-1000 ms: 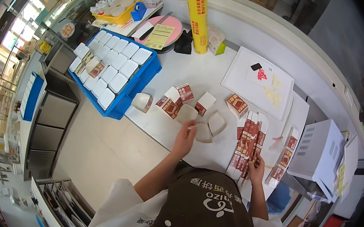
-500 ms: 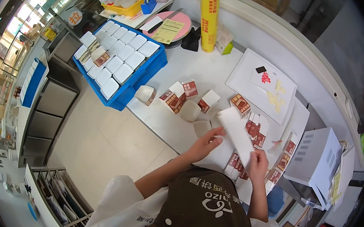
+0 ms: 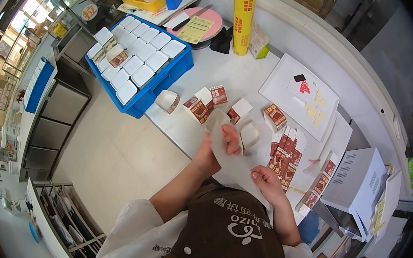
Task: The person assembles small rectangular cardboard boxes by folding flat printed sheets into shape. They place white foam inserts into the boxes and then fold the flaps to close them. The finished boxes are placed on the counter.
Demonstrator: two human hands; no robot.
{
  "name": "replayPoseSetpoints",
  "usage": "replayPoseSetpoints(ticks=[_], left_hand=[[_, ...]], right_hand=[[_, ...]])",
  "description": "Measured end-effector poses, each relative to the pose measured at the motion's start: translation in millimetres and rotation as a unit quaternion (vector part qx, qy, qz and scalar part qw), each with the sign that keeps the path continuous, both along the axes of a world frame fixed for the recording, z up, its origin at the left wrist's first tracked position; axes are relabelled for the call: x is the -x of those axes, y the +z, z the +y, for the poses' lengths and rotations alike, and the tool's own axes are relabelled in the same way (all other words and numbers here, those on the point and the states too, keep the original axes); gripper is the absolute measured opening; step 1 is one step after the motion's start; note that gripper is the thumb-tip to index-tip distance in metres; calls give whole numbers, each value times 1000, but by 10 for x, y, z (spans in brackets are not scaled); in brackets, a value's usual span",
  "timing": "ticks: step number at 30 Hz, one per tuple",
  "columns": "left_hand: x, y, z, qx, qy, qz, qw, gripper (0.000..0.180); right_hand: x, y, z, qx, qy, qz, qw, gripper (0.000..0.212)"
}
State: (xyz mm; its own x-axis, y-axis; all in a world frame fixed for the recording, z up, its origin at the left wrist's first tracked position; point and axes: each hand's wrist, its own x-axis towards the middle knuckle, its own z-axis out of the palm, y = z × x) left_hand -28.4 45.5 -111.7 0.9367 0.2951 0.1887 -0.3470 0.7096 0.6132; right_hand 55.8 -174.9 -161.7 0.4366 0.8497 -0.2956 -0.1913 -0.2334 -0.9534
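Both my hands hold a long, pale, slightly see-through sheet (image 3: pixel 242 173) of paper or thin card, slanting in front of my apron. At its far end my left hand (image 3: pixel 219 148) is closed around it, with fingers on the front face and part of the hand behind. My right hand (image 3: pixel 267 183) pinches the edge nearer to me between thumb and fingers. Just beyond the sheet stands an open pale square box (image 3: pixel 250 134). Brown-and-white printed boxes (image 3: pixel 198 109) stand beyond my left hand. Flattened printed cartons (image 3: pixel 285 158) lie beyond my right hand.
A blue crate (image 3: pixel 144 105) of white square containers stands at the left. At the back are a pink round board (image 3: pixel 210 18) with a knife and an upright yellow roll (image 3: pixel 243 18). A white tray (image 3: pixel 279 78) with small pieces and a white appliance (image 3: pixel 356 171) are at the right.
The pale sheet has come left and nearer to me. My left hand, beside it before with fingers apart, now grips its far end. My right hand has shifted left with it.
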Motion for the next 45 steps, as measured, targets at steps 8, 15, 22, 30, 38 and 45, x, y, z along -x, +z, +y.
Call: replayPoseSetpoints(ticks=[8, 15, 22, 30, 38, 45], left_hand=[[144, 16, 446, 11, 44, 54, 997, 33], [157, 154, 471, -16, -34, 88, 995, 33], [173, 295, 411, 2, -100, 68, 993, 32], [233, 318, 369, -169, -86, 223, 956, 26], [159, 616, 204, -261, -36, 245, 933, 22], [94, 712, 21, -361, -38, 248, 898, 20]], right_hand=[[-134, 410, -433, 51, 77, 106, 990, 33], [-137, 554, -470, -275, 27, 421, 864, 33], [-115, 518, -237, -193, 42, 76, 977, 19], [-103, 717, -24, -200, -91, 103, 970, 6], [25, 1307, 199, -121, -88, -118, 982, 35], [10, 1407, 123, -69, 1, -213, 975, 40]])
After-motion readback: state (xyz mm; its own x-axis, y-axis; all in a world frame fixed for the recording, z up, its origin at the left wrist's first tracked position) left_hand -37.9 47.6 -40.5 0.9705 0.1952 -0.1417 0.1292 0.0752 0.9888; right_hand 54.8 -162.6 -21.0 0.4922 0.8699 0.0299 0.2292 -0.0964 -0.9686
